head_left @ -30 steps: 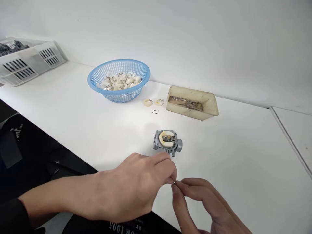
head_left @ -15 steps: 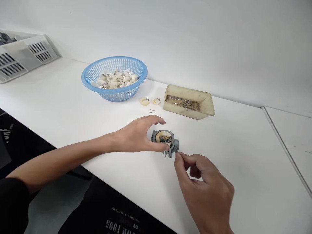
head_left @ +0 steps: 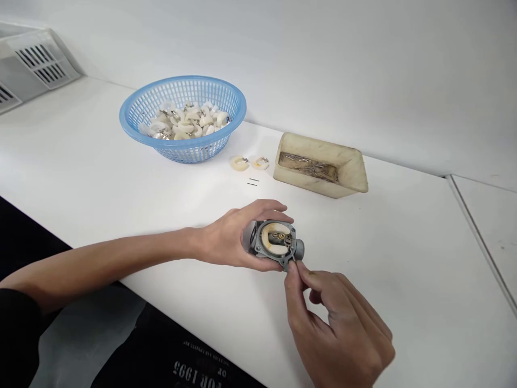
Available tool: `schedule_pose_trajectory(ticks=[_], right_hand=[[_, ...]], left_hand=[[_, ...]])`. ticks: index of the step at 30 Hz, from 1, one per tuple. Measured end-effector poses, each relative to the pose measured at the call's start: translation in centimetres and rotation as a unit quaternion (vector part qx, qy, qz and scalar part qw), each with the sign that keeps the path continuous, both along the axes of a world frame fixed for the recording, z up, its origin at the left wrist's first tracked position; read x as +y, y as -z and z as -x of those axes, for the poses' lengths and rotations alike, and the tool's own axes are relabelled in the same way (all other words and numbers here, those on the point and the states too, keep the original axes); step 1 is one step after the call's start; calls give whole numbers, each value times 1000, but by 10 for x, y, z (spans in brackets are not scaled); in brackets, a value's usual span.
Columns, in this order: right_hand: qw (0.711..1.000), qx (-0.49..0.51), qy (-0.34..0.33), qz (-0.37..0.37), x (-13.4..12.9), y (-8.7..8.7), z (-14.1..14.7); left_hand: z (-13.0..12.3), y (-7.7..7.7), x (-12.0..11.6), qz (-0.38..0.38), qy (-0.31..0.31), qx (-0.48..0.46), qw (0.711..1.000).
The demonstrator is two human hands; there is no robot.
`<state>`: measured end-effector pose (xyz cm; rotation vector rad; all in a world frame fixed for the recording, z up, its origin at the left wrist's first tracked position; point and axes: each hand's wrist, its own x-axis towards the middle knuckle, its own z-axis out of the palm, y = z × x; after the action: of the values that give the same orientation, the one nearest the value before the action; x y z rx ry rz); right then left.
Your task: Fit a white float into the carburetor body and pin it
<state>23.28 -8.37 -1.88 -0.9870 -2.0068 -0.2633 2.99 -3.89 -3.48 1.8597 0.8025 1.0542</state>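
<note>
The left hand (head_left: 228, 237) grips the metal housing (head_left: 298, 249) at the bench (head_left: 404, 258), fingers curled around its side. A pale float (head_left: 267, 244) sits inside the housing, apparently positioned. At the housing's right edge, the right hand (head_left: 339, 323) pinches a thin pin (head_left: 293, 254) between narrowed fingers; the pin does not appear fully seated. Beyond the housing, two loose floats (head_left: 239, 163) and two loose pins (head_left: 252, 184) lie unfitted; the blue basket (head_left: 238, 110), beyond and left, holds more floats.

Upside down on the black cloth (head_left: 161, 350) stands "FOR 1995". A smaller line (head_left: 205, 353) beside it is unreadable.
</note>
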Motion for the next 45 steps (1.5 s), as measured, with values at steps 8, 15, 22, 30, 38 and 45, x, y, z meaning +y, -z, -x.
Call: schedule_pose_trajectory(ticks=[8, 15, 22, 30, 38, 45], right_hand=[[999, -11, 28, -12, 0, 3, 2], [998, -57, 28, 1, -1, 1, -1], [995, -76, 51, -26, 0, 1, 3], [990, -66, 119, 26, -8, -7, 15], [978, 1, 171, 124, -13, -14, 29], [941, 78, 180, 277, -12, -22, 18]], left_hand=[[-8, 9, -3, -6, -35, -82, 996], [-10, 2, -9, 22, -72, -61, 995], [-13, 3, -12, 41, -72, -86, 993], [-14, 2, -13, 45, -95, -68, 992], [-14, 0, -13, 92, -61, -115, 987], [-13, 3, -10, 94, -39, -125, 987]])
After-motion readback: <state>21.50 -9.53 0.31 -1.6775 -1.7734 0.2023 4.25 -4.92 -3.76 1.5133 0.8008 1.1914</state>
